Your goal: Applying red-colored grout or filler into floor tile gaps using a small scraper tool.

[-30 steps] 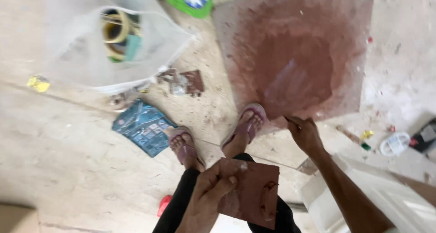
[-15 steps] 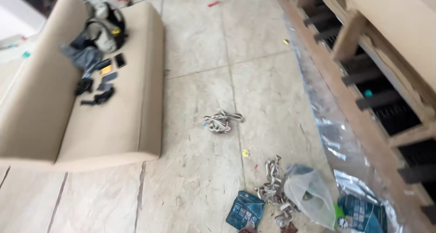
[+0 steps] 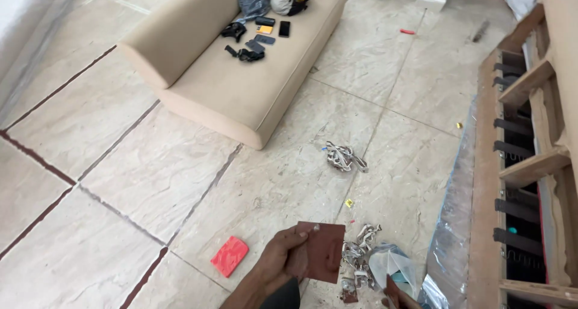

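While our left hand (image 3: pixel 283 258) reaches forward, its fingers (image 3: pixel 299 235) pinch a reddish-brown sandpaper sheet (image 3: pixel 322 252); our right hand (image 3: pixel 397 298) barely shows, grip unclear.

Your right hand (image 3: pixel 402 299) barely peeks in at the bottom edge, so you can't tell what its fingers are doing. Your left hand (image 3: pixel 278 262) covers one edge of the brown square piece (image 3: pixel 320 251). The small dark items (image 3: pixel 256 39) on the beige cushion (image 3: pixel 241 80) are too small to identify, and the wooden frame (image 3: pixel 530 164) runs off the right edge.
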